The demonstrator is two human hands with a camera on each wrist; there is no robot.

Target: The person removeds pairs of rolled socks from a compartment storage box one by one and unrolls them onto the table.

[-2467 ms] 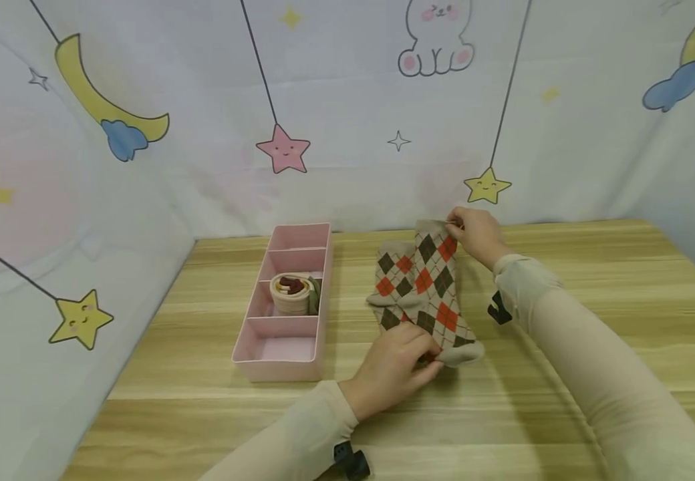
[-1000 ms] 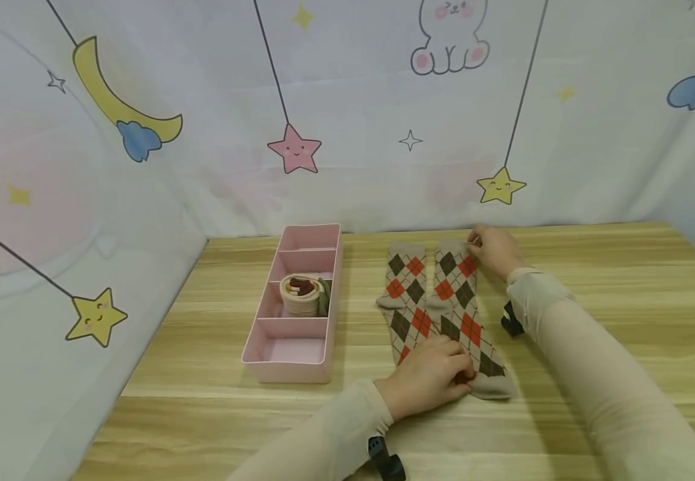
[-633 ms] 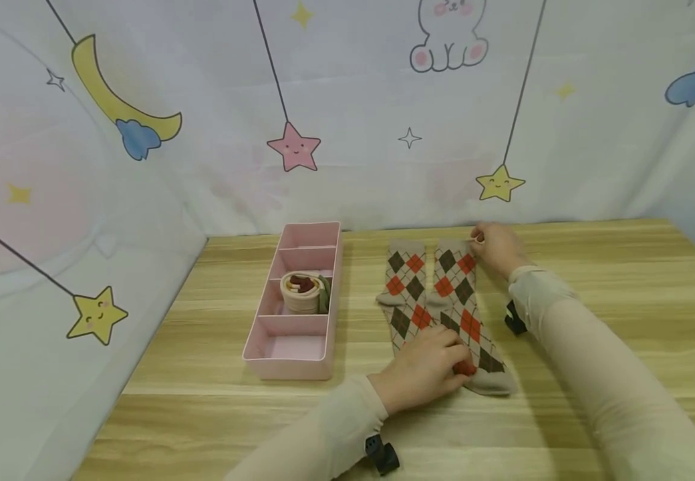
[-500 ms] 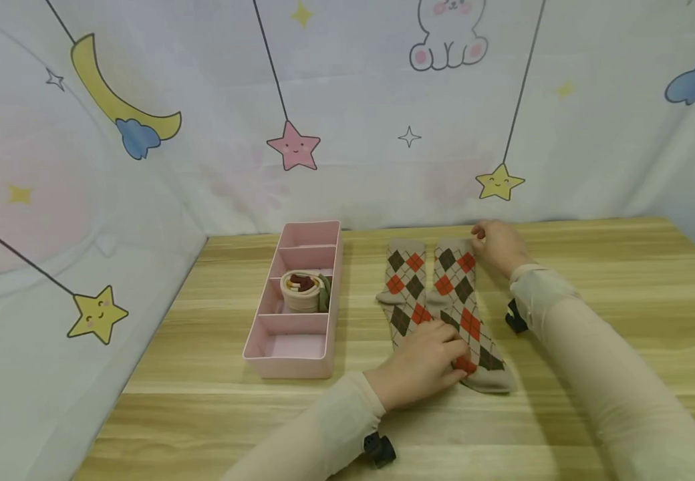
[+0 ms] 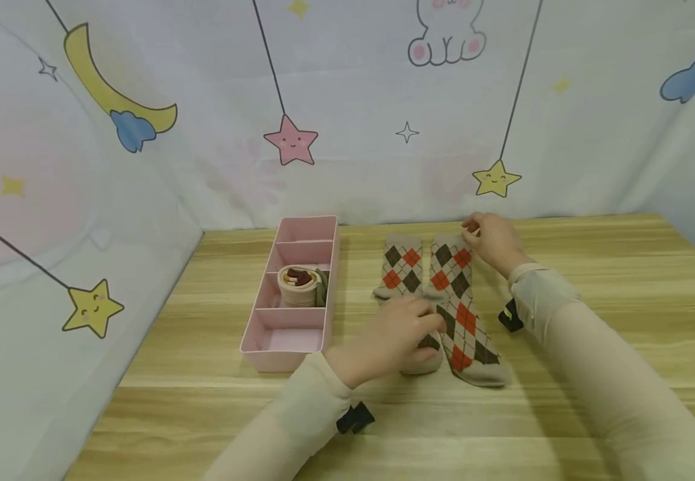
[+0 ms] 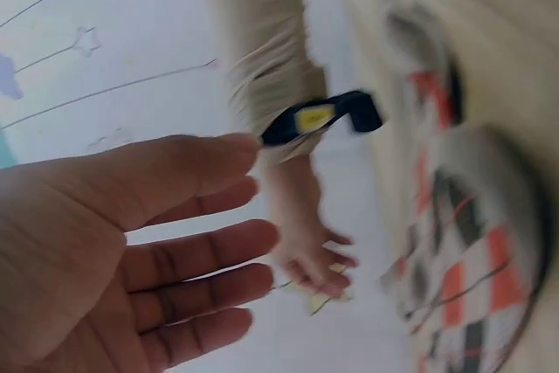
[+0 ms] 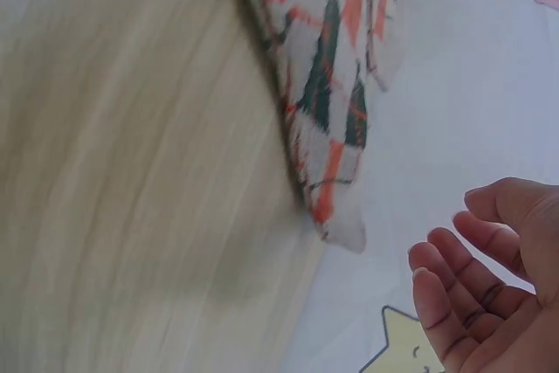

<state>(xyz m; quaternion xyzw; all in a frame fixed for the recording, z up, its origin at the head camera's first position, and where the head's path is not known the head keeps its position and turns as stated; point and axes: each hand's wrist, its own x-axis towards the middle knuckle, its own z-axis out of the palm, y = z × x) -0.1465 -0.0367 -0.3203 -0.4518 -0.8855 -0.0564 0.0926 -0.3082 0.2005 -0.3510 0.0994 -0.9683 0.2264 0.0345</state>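
Two beige argyle socks with red and dark green diamonds lie flat side by side, cuffs toward the back. My left hand [image 5: 386, 341] hovers over the lower part of the left sock [image 5: 403, 264], covering some of it; the left wrist view shows its fingers loosely extended with nothing between them. By the cuff of the right sock [image 5: 468, 334] is my right hand [image 5: 494, 242], fingers relaxed and apart from the fabric in the right wrist view. Left of the socks stands a pink divided box [image 5: 283, 361] with a rolled-up cream bundle [image 5: 298, 294] in one compartment.
Everything rests on a wood-grain table [image 5: 197, 347]. A white printed cloth [image 5: 359, 180] with stars and moons rises along the table's back edge and at both sides. Each wrist wears a black strap device [image 5: 355, 418].
The right sock was lowered flat beside the left one. Both hands have since let go of it; my left hand has shifted left over the other sock, and my right stays near the cuff.
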